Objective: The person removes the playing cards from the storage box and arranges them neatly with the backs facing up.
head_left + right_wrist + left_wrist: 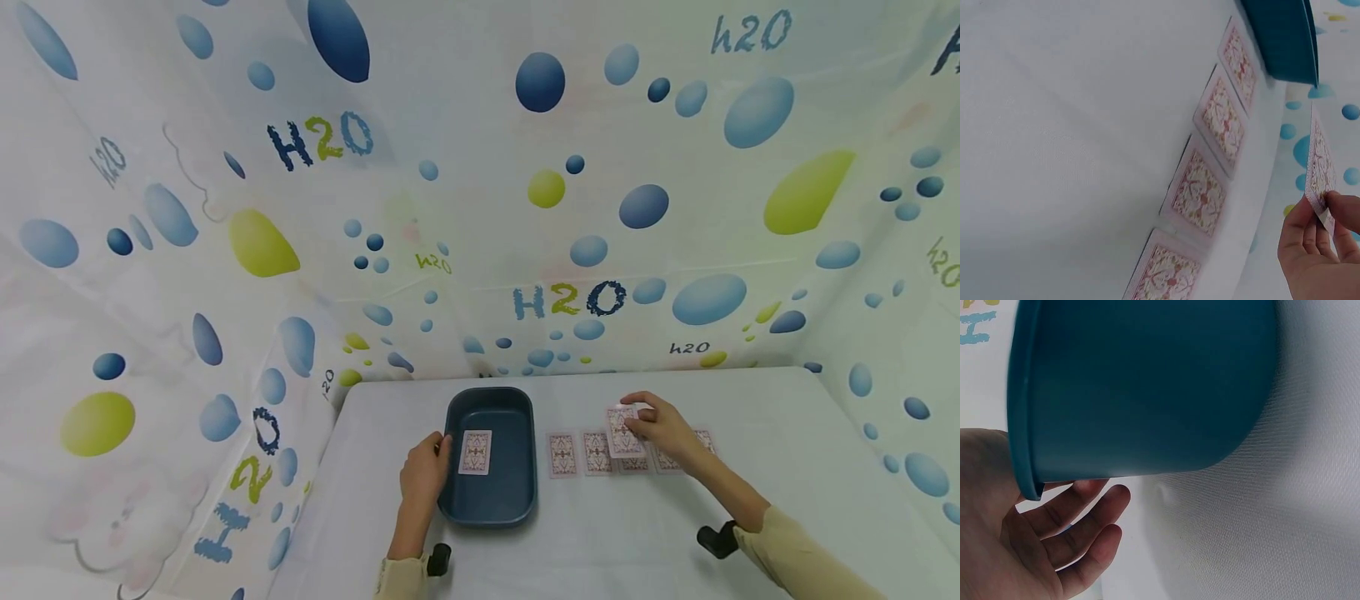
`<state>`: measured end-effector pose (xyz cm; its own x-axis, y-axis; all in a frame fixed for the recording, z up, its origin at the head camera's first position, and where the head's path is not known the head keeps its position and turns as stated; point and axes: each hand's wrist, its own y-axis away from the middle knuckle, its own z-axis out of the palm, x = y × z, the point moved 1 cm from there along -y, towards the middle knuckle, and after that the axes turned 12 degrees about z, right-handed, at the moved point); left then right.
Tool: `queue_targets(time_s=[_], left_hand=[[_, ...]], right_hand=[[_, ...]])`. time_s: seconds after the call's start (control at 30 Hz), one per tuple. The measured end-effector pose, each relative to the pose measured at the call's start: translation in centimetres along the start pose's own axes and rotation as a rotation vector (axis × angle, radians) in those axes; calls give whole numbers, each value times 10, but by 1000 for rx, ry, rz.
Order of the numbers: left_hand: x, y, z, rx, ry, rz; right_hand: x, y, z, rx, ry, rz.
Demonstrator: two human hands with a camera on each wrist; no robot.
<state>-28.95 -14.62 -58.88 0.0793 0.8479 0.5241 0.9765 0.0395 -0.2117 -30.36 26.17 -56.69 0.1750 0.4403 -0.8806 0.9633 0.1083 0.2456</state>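
My left hand (pixel 423 471) holds the left rim of a dark blue plastic tray (pixel 489 518). In the left wrist view, the fingers (pixel 1088 540) curl beside the tray's outer wall (pixel 1147 394), and the thumb is hidden. One playing card (pixel 475 452) lies back up inside the tray. Right of the tray, my right hand (pixel 663 429) pinches another playing card (pixel 622 432) between thumb and fingers, raised above the table. Its patterned back shows; its face is hidden. Beneath it runs a row of several back-up cards (pixel 562 455), some partly covered by the hand and held card.
A white cloth covers the table (pixel 600 542). Behind it and at its sides hangs a white curtain (pixel 465 225) printed with blue and green drops. A black strap piece (pixel 717 540) sits at the right wrist, and a similar black piece (pixel 439 559) at the left.
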Motion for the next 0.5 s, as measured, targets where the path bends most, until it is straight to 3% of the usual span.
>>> queue_targets(time_s=[0.17, 0.33, 0.5], left_hand=[[0, 0, -1, 7, 0, 0], [-1, 0, 0, 5, -1, 7], [-1, 1, 0, 4, -7, 7]], right_hand=[[-7, 9, -10, 7, 6, 15], [13, 6, -17, 26, 25, 29], [19, 9, -26, 42, 50, 37]])
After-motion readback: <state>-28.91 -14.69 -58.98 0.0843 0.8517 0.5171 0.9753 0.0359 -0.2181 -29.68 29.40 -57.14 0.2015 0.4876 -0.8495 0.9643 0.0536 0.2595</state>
